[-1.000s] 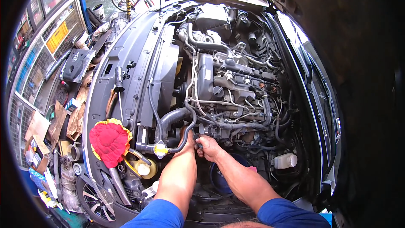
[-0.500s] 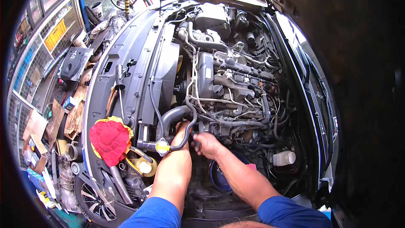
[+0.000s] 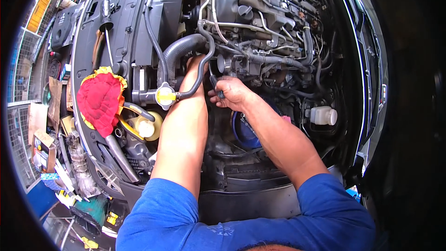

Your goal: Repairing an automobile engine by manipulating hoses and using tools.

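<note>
My left forearm [image 3: 186, 116] reaches down into the engine bay, passing beneath a thin curved black hose [image 3: 207, 60] and beside a thick ribbed hose [image 3: 182, 50]. The fingers of that hand are hidden below the hoses. Just to its right, my right hand [image 3: 231, 92] is closed around the dark handle of a slim screwdriver-like tool [image 3: 213, 80]. The tool's shaft points away toward an open round pipe end [image 3: 225, 64], and its tip is hard to make out. Left of my left forearm sits a radiator cap [image 3: 166, 95] with a yellow label.
The engine [image 3: 260, 14] fills the far side. A red cloth with yellow edging [image 3: 100, 100] lies at the left, near a yellowish reservoir [image 3: 153, 123]. A blue round container [image 3: 241, 132] is below my right forearm; a white reservoir [image 3: 324, 115] stands further right.
The view has tilted down, so the engine sits higher and more of my blue sleeves shows. Both hands stay at the same hoses; the tool in my right hand shows more plainly.
</note>
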A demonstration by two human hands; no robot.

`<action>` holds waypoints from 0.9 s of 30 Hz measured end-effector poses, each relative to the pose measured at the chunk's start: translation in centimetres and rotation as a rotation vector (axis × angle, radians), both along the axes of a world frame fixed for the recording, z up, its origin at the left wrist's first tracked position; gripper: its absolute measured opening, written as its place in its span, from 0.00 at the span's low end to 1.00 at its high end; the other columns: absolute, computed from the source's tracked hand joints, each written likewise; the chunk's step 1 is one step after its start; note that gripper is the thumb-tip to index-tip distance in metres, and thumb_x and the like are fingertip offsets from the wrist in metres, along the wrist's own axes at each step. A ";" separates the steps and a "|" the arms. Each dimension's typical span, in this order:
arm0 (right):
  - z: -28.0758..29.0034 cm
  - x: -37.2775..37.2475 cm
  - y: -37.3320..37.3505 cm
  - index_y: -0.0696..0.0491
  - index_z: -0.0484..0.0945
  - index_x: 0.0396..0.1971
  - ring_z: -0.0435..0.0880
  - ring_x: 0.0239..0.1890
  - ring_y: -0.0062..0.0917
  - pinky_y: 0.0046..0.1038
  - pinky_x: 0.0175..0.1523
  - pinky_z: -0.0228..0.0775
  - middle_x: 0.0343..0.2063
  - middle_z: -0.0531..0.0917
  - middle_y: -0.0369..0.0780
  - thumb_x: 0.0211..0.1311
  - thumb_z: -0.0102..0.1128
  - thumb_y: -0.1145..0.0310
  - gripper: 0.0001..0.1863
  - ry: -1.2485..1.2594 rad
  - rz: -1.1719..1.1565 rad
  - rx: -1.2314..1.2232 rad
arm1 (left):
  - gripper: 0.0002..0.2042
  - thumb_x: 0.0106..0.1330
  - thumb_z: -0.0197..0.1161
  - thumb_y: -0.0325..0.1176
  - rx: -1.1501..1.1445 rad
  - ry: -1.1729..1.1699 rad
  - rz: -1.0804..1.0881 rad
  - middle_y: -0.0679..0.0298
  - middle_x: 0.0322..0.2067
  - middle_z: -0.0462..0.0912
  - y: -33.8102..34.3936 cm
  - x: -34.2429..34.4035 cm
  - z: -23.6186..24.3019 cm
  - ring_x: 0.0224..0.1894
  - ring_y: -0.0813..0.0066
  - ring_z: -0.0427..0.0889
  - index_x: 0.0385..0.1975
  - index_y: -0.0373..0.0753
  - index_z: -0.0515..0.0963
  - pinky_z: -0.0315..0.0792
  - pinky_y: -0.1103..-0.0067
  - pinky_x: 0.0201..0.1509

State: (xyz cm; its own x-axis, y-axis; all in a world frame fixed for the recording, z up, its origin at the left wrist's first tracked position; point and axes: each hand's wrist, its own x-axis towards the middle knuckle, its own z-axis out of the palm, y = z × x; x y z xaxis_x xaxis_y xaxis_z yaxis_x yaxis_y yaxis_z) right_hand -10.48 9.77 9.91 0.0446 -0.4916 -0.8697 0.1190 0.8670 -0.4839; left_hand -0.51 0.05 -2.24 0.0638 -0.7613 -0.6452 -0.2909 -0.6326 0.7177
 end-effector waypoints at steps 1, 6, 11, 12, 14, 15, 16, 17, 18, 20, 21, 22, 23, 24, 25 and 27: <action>-0.3 0.0 0.1 0.53 0.75 0.41 0.81 0.26 0.26 0.29 0.28 0.72 0.31 0.82 0.39 0.60 0.56 0.70 0.10 0.025 0.018 0.039 | 0.21 0.73 0.44 0.40 -0.002 -0.016 -0.024 0.48 0.48 0.85 -0.1 -0.3 0.1 0.51 0.57 0.84 0.46 0.31 0.82 0.78 0.64 0.49; -2.2 2.0 -0.6 0.58 0.77 0.31 0.69 0.17 0.23 0.30 0.19 0.56 0.20 0.75 0.38 0.57 0.61 0.68 0.08 0.237 0.163 -0.001 | 0.19 0.70 0.50 0.39 -0.002 -0.272 -0.374 0.44 0.55 0.80 -0.8 -0.9 0.1 0.60 0.48 0.78 0.50 0.33 0.81 0.74 0.63 0.62; -3.1 2.5 0.1 0.60 0.73 0.43 0.68 0.14 0.23 0.30 0.17 0.52 0.19 0.73 0.37 0.60 0.58 0.70 0.13 0.271 0.152 -0.069 | 0.21 0.67 0.52 0.42 -0.178 -0.369 -0.694 0.45 0.56 0.79 -0.2 -1.1 2.1 0.62 0.48 0.76 0.51 0.37 0.81 0.71 0.63 0.64; -3.3 2.4 0.3 0.60 0.73 0.43 0.68 0.14 0.23 0.30 0.17 0.52 0.19 0.73 0.37 0.60 0.58 0.70 0.13 0.251 0.175 -0.071 | 0.20 0.65 0.54 0.41 -0.103 -0.355 -0.632 0.46 0.56 0.79 0.1 -1.2 2.8 0.62 0.49 0.76 0.51 0.37 0.82 0.71 0.65 0.64; -3.6 2.3 0.4 0.61 0.73 0.41 0.67 0.12 0.24 0.30 0.16 0.50 0.18 0.73 0.39 0.60 0.56 0.72 0.11 0.258 0.140 -0.121 | 0.20 0.63 0.56 0.40 -0.023 -0.345 -0.563 0.47 0.57 0.79 0.3 -1.1 4.3 0.62 0.50 0.77 0.51 0.38 0.82 0.71 0.66 0.63; -3.8 2.3 0.3 0.63 0.73 0.41 0.67 0.11 0.24 0.31 0.15 0.50 0.18 0.74 0.39 0.60 0.56 0.74 0.11 0.247 0.134 -0.142 | 0.20 0.62 0.57 0.39 -0.012 -0.345 -0.528 0.46 0.56 0.80 0.4 -1.0 4.9 0.61 0.50 0.77 0.51 0.37 0.82 0.71 0.66 0.63; -4.0 2.3 0.5 0.63 0.73 0.41 0.67 0.11 0.24 0.31 0.15 0.50 0.18 0.74 0.39 0.60 0.56 0.74 0.11 0.243 0.139 -0.130 | 0.21 0.61 0.58 0.38 0.004 -0.354 -0.494 0.45 0.55 0.80 0.8 -1.0 5.4 0.60 0.51 0.78 0.52 0.36 0.81 0.71 0.66 0.62; -4.3 2.3 0.4 0.64 0.73 0.41 0.67 0.10 0.25 0.31 0.15 0.51 0.17 0.73 0.39 0.59 0.56 0.74 0.12 0.283 0.145 -0.164 | 0.21 0.61 0.59 0.39 0.038 -0.354 -0.536 0.46 0.56 0.80 0.5 -1.0 5.7 0.61 0.52 0.77 0.53 0.37 0.80 0.71 0.66 0.63; -4.6 2.3 0.5 0.64 0.73 0.42 0.67 0.10 0.25 0.31 0.14 0.52 0.17 0.73 0.39 0.59 0.56 0.74 0.13 0.321 0.151 -0.197 | 0.21 0.61 0.59 0.39 0.038 -0.355 -0.533 0.46 0.56 0.80 0.6 -1.0 5.8 0.61 0.52 0.77 0.53 0.37 0.80 0.71 0.66 0.63; -5.4 2.3 0.6 0.67 0.73 0.42 0.70 0.13 0.25 0.32 0.17 0.57 0.19 0.75 0.40 0.58 0.57 0.74 0.14 0.331 0.173 -0.202 | 0.21 0.61 0.59 0.39 0.037 -0.360 -0.499 0.47 0.57 0.79 0.6 -1.0 5.7 0.62 0.53 0.77 0.53 0.36 0.81 0.70 0.67 0.63; -5.8 2.2 0.8 0.68 0.74 0.42 0.72 0.15 0.24 0.31 0.18 0.58 0.21 0.77 0.41 0.58 0.57 0.74 0.15 0.359 0.180 -0.252 | 0.21 0.63 0.58 0.40 0.057 -0.365 -0.519 0.47 0.57 0.79 0.6 -1.0 5.5 0.62 0.53 0.76 0.54 0.36 0.80 0.70 0.67 0.65; -6.2 2.1 1.0 0.69 0.74 0.42 0.73 0.17 0.24 0.31 0.19 0.60 0.23 0.78 0.42 0.57 0.57 0.74 0.15 0.388 0.186 -0.304 | 0.21 0.63 0.58 0.40 0.048 -0.365 -0.516 0.47 0.57 0.79 0.6 -1.1 5.3 0.62 0.53 0.76 0.54 0.36 0.80 0.70 0.67 0.65; -6.7 1.8 1.1 0.72 0.74 0.42 0.76 0.23 0.24 0.30 0.24 0.65 0.26 0.80 0.44 0.56 0.59 0.74 0.18 0.406 0.216 -0.307 | 0.21 0.64 0.58 0.40 0.034 -0.393 -0.560 0.47 0.57 0.79 0.5 -1.2 5.2 0.62 0.53 0.76 0.54 0.36 0.80 0.70 0.67 0.65; -7.1 1.8 1.3 0.72 0.74 0.42 0.76 0.23 0.24 0.30 0.24 0.65 0.26 0.80 0.44 0.56 0.59 0.74 0.18 0.402 0.217 -0.302 | 0.21 0.64 0.57 0.40 0.034 -0.414 -0.609 0.48 0.58 0.79 0.5 -1.2 5.1 0.62 0.53 0.76 0.54 0.36 0.80 0.70 0.67 0.65; -7.6 1.7 1.4 0.73 0.74 0.43 0.77 0.25 0.24 0.30 0.26 0.66 0.27 0.81 0.44 0.55 0.59 0.74 0.19 0.419 0.225 -0.342 | 0.22 0.65 0.57 0.41 0.045 -0.422 -0.597 0.48 0.58 0.79 0.5 -1.3 5.1 0.63 0.54 0.76 0.55 0.36 0.80 0.69 0.67 0.65; -8.1 1.6 1.6 0.74 0.74 0.43 0.77 0.27 0.25 0.30 0.28 0.67 0.27 0.81 0.45 0.55 0.59 0.73 0.20 0.432 0.234 -0.379 | 0.22 0.65 0.57 0.40 0.041 -0.450 -0.604 0.48 0.58 0.79 0.8 -1.4 5.1 0.63 0.53 0.76 0.55 0.36 0.80 0.69 0.67 0.65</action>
State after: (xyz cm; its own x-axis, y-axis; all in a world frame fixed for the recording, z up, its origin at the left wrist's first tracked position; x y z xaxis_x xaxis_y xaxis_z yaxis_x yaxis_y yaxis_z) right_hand -8.91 11.41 1.82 -0.1287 -0.7898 -0.5997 -0.3290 0.6045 -0.7255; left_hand -1.96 0.81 2.89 -0.0931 -0.7231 -0.6844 -0.8551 -0.2941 0.4270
